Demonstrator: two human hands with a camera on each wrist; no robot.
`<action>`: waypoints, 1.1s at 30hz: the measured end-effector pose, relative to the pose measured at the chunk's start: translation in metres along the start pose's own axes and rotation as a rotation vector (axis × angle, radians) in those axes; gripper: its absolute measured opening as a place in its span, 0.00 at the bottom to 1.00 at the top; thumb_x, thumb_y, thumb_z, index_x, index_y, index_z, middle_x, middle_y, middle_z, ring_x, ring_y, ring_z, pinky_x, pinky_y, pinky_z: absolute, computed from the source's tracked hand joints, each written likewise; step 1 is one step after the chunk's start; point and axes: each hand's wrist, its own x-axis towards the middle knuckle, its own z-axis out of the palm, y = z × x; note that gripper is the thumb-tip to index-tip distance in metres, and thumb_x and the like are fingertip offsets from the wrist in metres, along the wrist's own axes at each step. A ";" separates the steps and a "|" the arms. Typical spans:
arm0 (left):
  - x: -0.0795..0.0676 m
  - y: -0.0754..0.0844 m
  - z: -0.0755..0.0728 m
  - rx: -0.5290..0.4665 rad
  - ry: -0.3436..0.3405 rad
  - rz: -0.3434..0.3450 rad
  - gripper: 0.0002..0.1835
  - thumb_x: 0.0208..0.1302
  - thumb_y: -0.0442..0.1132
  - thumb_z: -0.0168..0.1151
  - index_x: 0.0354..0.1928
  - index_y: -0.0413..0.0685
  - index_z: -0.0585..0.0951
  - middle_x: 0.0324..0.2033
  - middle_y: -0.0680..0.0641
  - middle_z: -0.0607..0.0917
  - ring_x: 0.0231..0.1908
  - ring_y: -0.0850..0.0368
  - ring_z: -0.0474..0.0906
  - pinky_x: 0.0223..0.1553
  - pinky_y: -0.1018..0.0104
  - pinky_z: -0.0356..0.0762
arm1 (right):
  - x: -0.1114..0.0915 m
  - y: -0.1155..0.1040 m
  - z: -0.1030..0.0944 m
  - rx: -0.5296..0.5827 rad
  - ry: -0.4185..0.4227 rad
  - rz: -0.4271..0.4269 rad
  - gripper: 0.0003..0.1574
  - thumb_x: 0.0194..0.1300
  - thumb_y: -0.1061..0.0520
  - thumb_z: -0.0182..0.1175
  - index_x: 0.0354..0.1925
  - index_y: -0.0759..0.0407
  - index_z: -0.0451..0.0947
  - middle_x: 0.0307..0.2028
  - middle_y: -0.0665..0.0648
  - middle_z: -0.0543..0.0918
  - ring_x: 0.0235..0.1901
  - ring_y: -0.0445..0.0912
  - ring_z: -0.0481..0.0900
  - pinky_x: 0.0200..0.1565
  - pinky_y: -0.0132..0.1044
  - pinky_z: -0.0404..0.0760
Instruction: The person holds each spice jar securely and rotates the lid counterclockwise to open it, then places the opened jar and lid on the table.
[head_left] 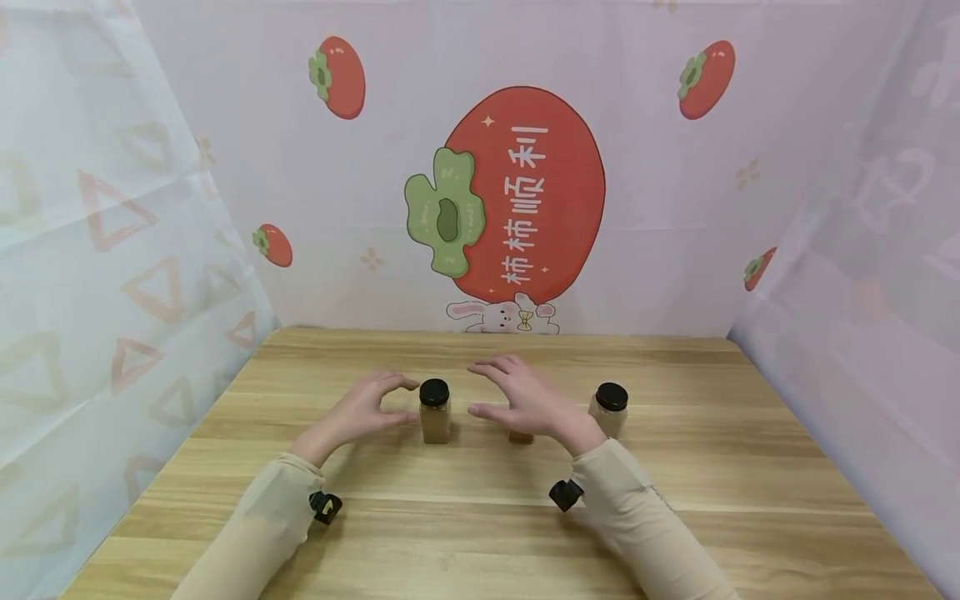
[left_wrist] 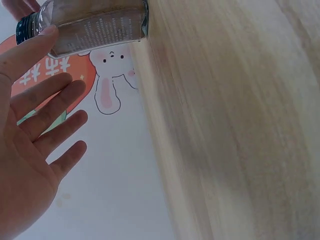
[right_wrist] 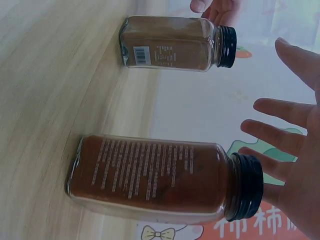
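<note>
A square glass spice jar (head_left: 436,423) of brown powder with a black lid stands upright on the table. My left hand (head_left: 366,407) is just to its left, thumb and fingers spread apart. In the left wrist view the thumb overlaps the jar (left_wrist: 100,30) near its neck. A second jar (right_wrist: 150,175) holds redder brown powder and also wears a black lid. My right hand (head_left: 531,400) hides most of that jar in the head view. Its fingers (right_wrist: 272,132) are extended and parted beside the lid, with nothing held.
A third black-lidded jar (head_left: 611,400) with paler contents stands to the right, close by the right wrist. The wooden table (head_left: 480,533) meets a printed cloth backdrop (head_left: 645,283) at the back, with cloth walls at both sides. Small black cameras (head_left: 566,495) sit at the wrists.
</note>
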 end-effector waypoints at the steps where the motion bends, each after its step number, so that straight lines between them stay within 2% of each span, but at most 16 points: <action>1: 0.000 0.000 0.001 -0.003 -0.003 -0.001 0.27 0.52 0.49 0.71 0.53 0.47 0.79 0.49 0.47 0.83 0.55 0.46 0.75 0.59 0.48 0.71 | 0.001 -0.001 0.001 0.002 -0.001 0.005 0.43 0.62 0.29 0.51 0.68 0.49 0.64 0.65 0.51 0.68 0.66 0.48 0.62 0.65 0.47 0.67; 11: 0.001 -0.004 0.007 -0.042 -0.015 0.001 0.25 0.52 0.47 0.72 0.52 0.47 0.80 0.47 0.48 0.83 0.52 0.49 0.77 0.56 0.50 0.74 | 0.010 -0.010 0.010 -0.030 0.028 -0.007 0.39 0.63 0.30 0.53 0.65 0.49 0.67 0.63 0.52 0.71 0.65 0.48 0.65 0.63 0.47 0.69; 18: 0.001 -0.005 0.010 -0.058 -0.035 -0.013 0.24 0.51 0.47 0.72 0.50 0.47 0.81 0.45 0.49 0.84 0.51 0.50 0.77 0.56 0.51 0.74 | 0.016 -0.018 0.017 0.003 0.052 -0.012 0.35 0.65 0.35 0.54 0.63 0.51 0.69 0.61 0.54 0.73 0.63 0.49 0.67 0.63 0.47 0.70; 33: 0.002 -0.003 0.014 -0.069 -0.054 -0.037 0.23 0.52 0.49 0.71 0.49 0.48 0.81 0.45 0.49 0.84 0.51 0.50 0.78 0.56 0.50 0.74 | 0.025 -0.027 0.035 0.022 0.071 0.042 0.33 0.66 0.39 0.55 0.62 0.53 0.70 0.59 0.56 0.75 0.61 0.50 0.71 0.62 0.45 0.72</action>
